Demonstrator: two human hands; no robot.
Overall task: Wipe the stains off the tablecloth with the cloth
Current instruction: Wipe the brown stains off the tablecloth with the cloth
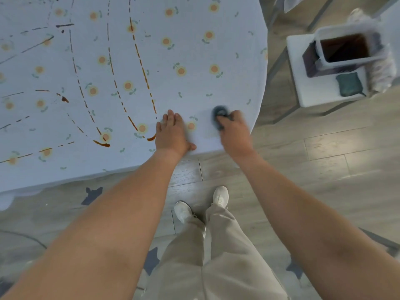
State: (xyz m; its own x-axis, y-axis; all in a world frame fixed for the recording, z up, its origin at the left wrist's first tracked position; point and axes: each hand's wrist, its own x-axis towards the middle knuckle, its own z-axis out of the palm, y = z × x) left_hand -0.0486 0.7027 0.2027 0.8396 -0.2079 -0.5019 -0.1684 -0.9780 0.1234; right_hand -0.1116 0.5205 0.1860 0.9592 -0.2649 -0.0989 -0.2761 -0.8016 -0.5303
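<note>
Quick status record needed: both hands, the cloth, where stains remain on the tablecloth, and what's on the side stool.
left hand: flat, fingers straight, pressing the tablecloth near its front edge
right hand: grips the dark cloth, motion-blurred, on the tablecloth
stains: brown dashed streaks across the left and middle; blots near the front edge
area by right hand: no streaks visible
white stool: holds a white tub of dark liquid and a folded teal cloth

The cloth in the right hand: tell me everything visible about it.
The cloth is small, dark blue-grey, bunched into a wad and motion-blurred. The right hand grips it, fingers curled over its top, pressing it on the floral tablecloth near the table's near right corner. Its texture is too blurred to tell.
</note>
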